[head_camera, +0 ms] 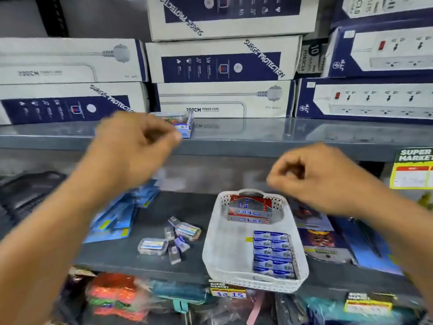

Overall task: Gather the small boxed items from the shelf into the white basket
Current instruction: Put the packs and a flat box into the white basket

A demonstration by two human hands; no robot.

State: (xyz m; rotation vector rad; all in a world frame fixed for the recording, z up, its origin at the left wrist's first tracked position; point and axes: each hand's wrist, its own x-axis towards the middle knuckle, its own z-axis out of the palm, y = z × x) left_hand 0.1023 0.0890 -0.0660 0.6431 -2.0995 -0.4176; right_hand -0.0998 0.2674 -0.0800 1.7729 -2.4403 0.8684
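A white basket sits on the lower shelf, front middle. Inside it lie red-and-silver boxes at the back and several small blue boxes in rows at the right. On the upper shelf stands a small clear-topped blue box. My left hand is raised just left of that box, fingers curled, blurred, holding nothing visible. My right hand hovers above the basket's back right, fingers loosely curled, nothing in it.
Small clear plastic cases lie loose on the lower shelf left of the basket. Blue flat packs lie further left, printed packs to the right. Large power-strip boxes line the upper shelf's back.
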